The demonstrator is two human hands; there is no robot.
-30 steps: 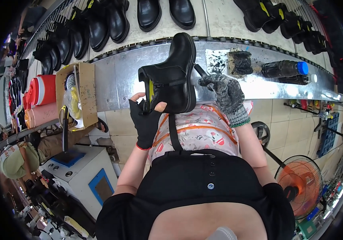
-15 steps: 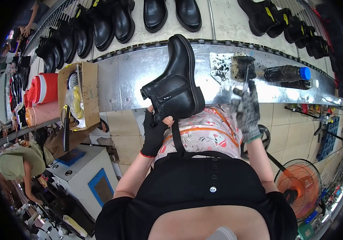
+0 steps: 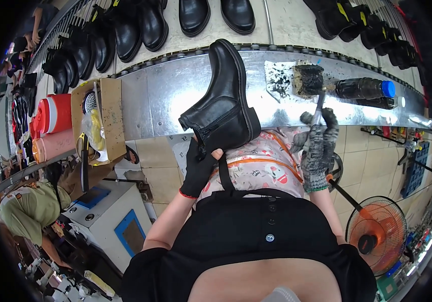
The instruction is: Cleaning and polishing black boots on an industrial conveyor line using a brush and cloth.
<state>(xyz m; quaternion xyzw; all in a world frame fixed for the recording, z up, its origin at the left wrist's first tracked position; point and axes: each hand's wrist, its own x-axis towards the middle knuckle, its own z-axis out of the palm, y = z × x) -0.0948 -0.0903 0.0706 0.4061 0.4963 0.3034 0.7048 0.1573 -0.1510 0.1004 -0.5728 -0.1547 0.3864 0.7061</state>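
A black leather ankle boot [image 3: 218, 93] with a side zip lies across the metal ledge, its toe pointing away from me. My left hand [image 3: 198, 168], in a black glove with bare fingertips, grips the boot at its top opening, thumb outside. To the right, my right hand [image 3: 318, 146] wears a grey knitted glove and is closed around a slim, pale-handled tool [image 3: 319, 107], perhaps a brush; its tip is too small to make out. That tip is near a black-stained block [image 3: 308, 81], which sits beside a white sheet smeared with black [image 3: 278, 74].
Right of the block lies a blue-capped bottle of dark liquid [image 3: 359, 89], with a white-capped bottle [image 3: 381, 103] beside it. More black boots [image 3: 128, 32] line the conveyor. A cardboard box [image 3: 109, 118] and red jug [image 3: 55, 115] stand left; an orange fan [image 3: 377, 234] stands lower right.
My right hand has drawn back toward me and slightly right, bringing the tool away from the stained block. The boot has shifted slightly in my left hand.
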